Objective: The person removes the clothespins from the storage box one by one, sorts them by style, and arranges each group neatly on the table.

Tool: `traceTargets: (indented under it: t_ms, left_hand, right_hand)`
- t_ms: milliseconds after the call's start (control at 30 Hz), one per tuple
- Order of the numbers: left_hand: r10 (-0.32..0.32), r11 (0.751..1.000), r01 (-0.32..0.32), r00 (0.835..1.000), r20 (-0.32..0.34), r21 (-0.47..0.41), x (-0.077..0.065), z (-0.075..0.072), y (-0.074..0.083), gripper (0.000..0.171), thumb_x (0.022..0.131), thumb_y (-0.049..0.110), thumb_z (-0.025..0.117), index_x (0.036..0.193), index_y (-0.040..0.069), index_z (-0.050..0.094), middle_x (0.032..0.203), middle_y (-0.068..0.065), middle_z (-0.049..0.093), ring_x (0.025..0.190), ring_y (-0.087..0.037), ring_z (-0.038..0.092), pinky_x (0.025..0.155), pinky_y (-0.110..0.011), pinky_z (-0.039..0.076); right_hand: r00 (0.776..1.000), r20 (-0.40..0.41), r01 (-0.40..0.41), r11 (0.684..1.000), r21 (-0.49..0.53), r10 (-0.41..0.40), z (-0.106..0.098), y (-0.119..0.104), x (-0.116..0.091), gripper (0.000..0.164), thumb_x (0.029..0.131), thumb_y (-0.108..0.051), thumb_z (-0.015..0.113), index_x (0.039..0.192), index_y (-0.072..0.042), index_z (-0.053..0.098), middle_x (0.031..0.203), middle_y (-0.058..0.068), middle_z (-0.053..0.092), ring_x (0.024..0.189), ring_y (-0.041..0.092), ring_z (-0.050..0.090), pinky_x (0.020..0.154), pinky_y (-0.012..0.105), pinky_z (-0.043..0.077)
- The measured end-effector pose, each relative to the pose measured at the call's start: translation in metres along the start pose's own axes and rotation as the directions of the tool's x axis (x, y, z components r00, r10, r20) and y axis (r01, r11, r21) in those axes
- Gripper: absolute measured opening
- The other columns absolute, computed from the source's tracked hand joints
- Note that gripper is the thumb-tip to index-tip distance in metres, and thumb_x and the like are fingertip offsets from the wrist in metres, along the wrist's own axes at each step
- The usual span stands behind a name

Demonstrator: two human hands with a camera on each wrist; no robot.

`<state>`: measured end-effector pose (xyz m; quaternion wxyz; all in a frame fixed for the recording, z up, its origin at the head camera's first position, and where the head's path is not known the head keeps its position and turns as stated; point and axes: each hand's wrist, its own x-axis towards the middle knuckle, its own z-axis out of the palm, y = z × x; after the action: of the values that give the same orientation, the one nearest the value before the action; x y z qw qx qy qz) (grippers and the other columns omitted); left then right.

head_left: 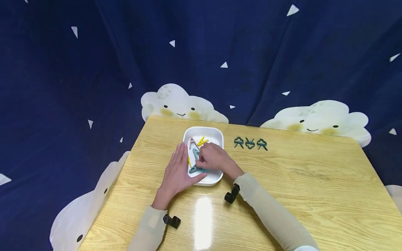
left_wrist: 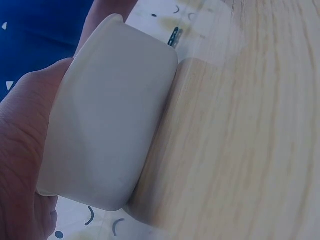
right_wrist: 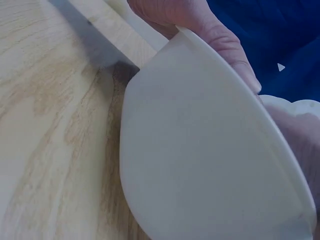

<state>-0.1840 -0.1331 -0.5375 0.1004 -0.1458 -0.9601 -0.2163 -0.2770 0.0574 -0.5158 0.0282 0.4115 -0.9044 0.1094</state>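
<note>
A white plastic tub [head_left: 202, 183] stands on the table and holds several clips. My left hand [head_left: 177, 170] rests along its left rim, fingers straight and together, thumb across the near left corner. The right hand [head_left: 215, 157] reaches into the tub with bent fingers, at the teal clips [head_left: 195, 169]; its fingertips are partly hidden, so whether it pinches one is unclear. Beyond them in the tub lie yellow clips [head_left: 202, 141] and a pinkish-grey clip [head_left: 192, 142]. Both wrist views mostly show the tub's outer wall [left_wrist: 110, 115].
Right of the tub, three dark green cloud-shaped clips [head_left: 250, 143] lie in a row, the middle one turned the other way. The wooden table [head_left: 298, 188] ends at a dark blue curtain [head_left: 201, 52] with white cloud shapes along the table's edges.
</note>
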Motion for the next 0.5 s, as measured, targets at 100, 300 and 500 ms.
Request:
traceTargets:
  t_ms: [100, 300, 500]
  left_hand:
    - [-0.001, 1.000, 0.001, 1.000, 0.001, 0.000, 0.0005, -0.0001, 0.0000, 0.133, 0.080, 0.092, 0.053, 0.165, -0.004, 0.016, 0.174, -0.020, 0.012, 0.162, -0.030, 0.008, 0.130, -0.044, 0.017]
    - [-0.009, 1.000, 0.009, 1.000, 0.011, 0.004, 0.0009, -0.0009, 0.0001, 0.133, 0.080, 0.092, 0.053, 0.165, -0.003, 0.015, 0.175, -0.018, 0.010, 0.162, -0.027, 0.004, 0.131, -0.042, 0.014]
    - [-0.006, 1.000, 0.006, 1.000, 0.020, 0.013, 0.0004, -0.0011, 0.0010, 0.133, 0.080, 0.091, 0.053, 0.165, -0.003, 0.013, 0.175, -0.018, 0.009, 0.162, -0.029, 0.005, 0.131, -0.043, 0.014]
  right_hand:
    - [0.998, -0.034, -0.051, 0.997, 0.059, 0.053, -0.0016, -0.0002, -0.0014, 0.019, 0.084, -0.035, 0.067, 0.075, -0.018, 0.070, 0.078, -0.005, 0.064, 0.077, 0.016, 0.053, 0.073, 0.033, 0.049]
    - [0.992, -0.001, -0.128, 0.991, -0.042, 0.128, 0.0013, 0.0006, -0.0010, 0.072, 0.081, -0.054, 0.069, 0.140, -0.013, 0.063, 0.113, 0.006, 0.063, 0.097, 0.024, 0.048, 0.091, 0.040, 0.046]
    - [0.991, 0.086, -0.091, 0.989, -0.119, 0.102, 0.0044, 0.0021, 0.0003, 0.082, 0.084, -0.065, 0.065, 0.150, -0.017, 0.055, 0.113, 0.009, 0.054, 0.097, 0.025, 0.044, 0.088, 0.039, 0.043]
